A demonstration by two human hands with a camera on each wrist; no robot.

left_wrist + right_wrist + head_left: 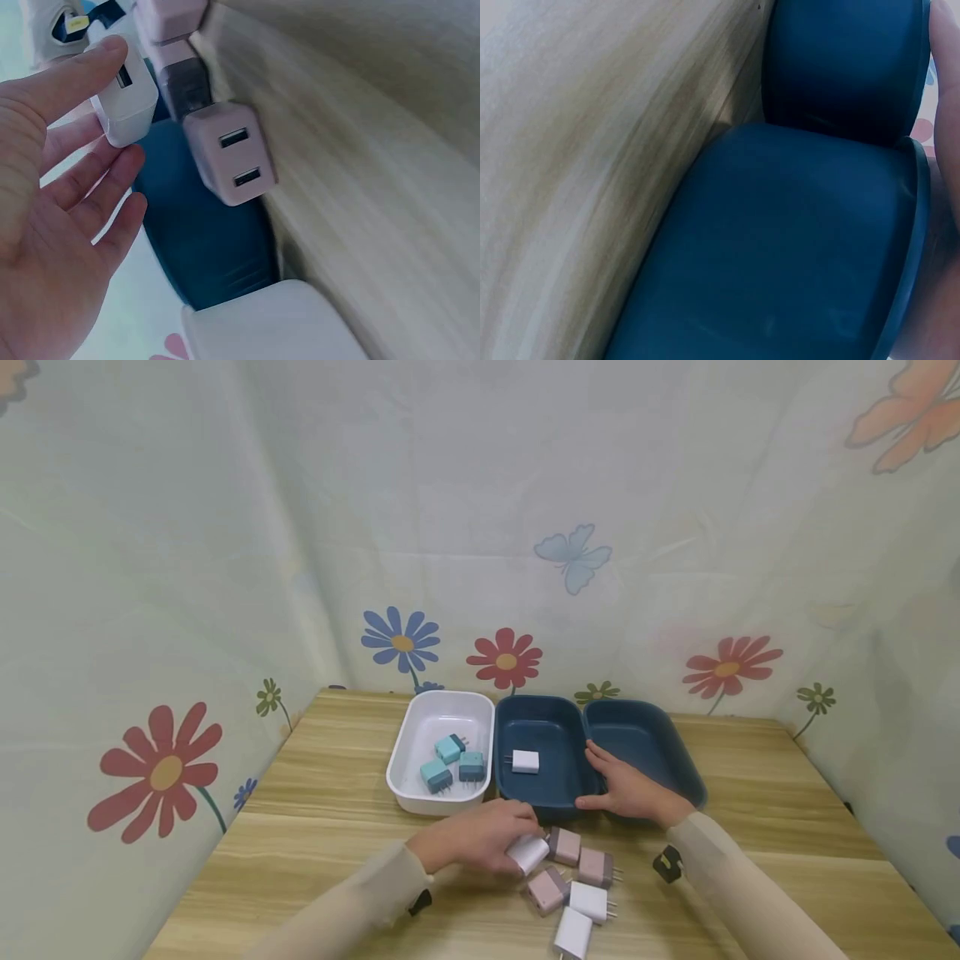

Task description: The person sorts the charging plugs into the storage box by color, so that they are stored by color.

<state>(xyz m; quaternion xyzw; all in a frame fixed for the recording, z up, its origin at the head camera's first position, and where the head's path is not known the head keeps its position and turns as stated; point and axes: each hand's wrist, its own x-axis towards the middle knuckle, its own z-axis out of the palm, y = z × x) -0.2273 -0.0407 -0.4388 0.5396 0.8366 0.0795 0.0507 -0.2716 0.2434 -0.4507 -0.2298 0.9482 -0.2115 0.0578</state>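
Between thumb and fingers, my left hand (487, 833) pinches a white USB charger (528, 853); its port side shows in the left wrist view, where the charger (129, 101) is near the thumb tip. Close beside it on the table lie pink chargers with grey ends, one pink charger (548, 891) just below and another (564, 846) to the right. My right hand (628, 787) rests with spread fingers at the adjoining rims of the middle blue bin (543, 802) and the right blue bin (678, 752). One white charger (525, 762) lies inside the middle bin.
A white bin (401, 760) at the left holds three teal chargers, one of them a teal charger (450, 748) at the back. Two more white chargers, including a white charger (573, 932), lie at the table's front. Behind the bins hangs a flowered curtain (465, 527).
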